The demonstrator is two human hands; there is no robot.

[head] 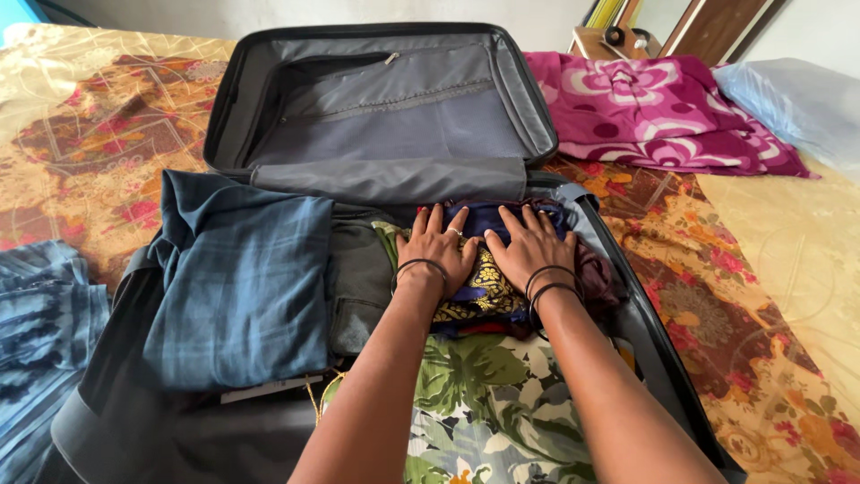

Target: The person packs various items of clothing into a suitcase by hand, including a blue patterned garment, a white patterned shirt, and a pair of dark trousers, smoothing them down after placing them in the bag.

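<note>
An open dark grey suitcase (pixel 627 296) lies on a bed, its lid (pixel 394 99) raised toward the far side. My left hand (pixel 437 246) and my right hand (pixel 530 244) lie flat, fingers spread, side by side on a folded navy and yellow patterned cloth (pixel 488 291) in the right part of the case. Both wrists wear thin black bands. A folded blue-grey garment (pixel 242 287) fills the left part. A green leaf-print cloth (pixel 488 403) lies nearest to me under my forearms.
The bed has a gold and red floral sheet (pixel 735 296). A magenta flower-print cloth (pixel 658 112) lies at the far right beside a pale bag (pixel 797 99). Blue striped fabric (pixel 40 332) sits at the left edge. Wooden furniture (pixel 618 36) stands behind.
</note>
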